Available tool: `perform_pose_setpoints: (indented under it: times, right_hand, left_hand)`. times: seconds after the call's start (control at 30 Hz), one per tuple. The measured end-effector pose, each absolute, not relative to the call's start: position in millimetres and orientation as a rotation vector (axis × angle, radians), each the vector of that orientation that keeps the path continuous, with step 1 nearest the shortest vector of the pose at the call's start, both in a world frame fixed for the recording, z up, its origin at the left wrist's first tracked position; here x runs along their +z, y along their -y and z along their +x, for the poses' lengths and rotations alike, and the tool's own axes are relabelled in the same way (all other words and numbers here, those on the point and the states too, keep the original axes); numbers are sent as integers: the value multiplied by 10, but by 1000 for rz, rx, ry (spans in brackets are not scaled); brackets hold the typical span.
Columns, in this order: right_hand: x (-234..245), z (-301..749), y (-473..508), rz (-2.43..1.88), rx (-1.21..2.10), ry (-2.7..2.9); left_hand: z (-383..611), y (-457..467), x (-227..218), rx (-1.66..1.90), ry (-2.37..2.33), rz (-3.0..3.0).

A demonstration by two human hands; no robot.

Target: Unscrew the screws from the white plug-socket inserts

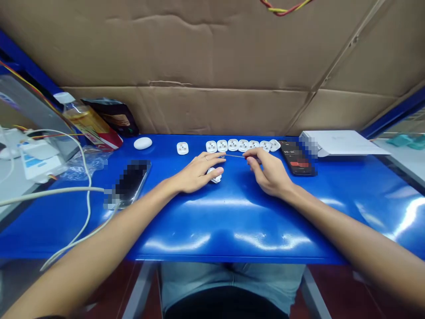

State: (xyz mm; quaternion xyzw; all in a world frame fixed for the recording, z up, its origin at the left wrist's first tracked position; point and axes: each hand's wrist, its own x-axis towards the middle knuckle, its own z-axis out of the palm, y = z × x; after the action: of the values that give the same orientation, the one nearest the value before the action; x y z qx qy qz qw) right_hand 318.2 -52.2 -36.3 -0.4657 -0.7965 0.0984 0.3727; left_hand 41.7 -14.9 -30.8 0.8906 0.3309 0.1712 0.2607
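Observation:
My left hand [197, 173] is low over the blue table, its fingers stretched to the right and its thumb apart. A small white plastic piece [217, 179] shows beneath its thumb, partly hidden; whether it is gripped is unclear. My right hand [270, 173] pinches a thin rod-like tool [235, 155]. The tool points left, and its far end is by my left fingertips, near a tiny metallic bit [223, 157]. Behind my hands runs a row of white rounded-square plastic parts [233, 145] with small metal spots. A similar white part [182, 148] lies apart to the left.
A smooth white oval [142, 143] lies farther left. A phone [133, 179] and white cables [89, 190] are by my left forearm; a bottle [88, 122] leans behind. To the right are a phone with a timer [295, 155] and a white box [341, 144]. Cardboard [212, 57] backs the table.

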Motion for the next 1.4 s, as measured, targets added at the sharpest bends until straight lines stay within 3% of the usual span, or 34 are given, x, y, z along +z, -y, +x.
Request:
perform_pose_setpoints:
  times: [0.37,0.7,1.4]
  right_hand:
    - [-302,3176,576,-1145,375,1801]
    - [-289,3097,664,-1084,549,1958]
    - [-366,3174,712,-1073,489,2012]
  left_hand:
    - [292,88,-281,523,-871,2362]
    - [270,40,-245,440,-763,2361]
    - [262,23,-271,441,-728,2362]
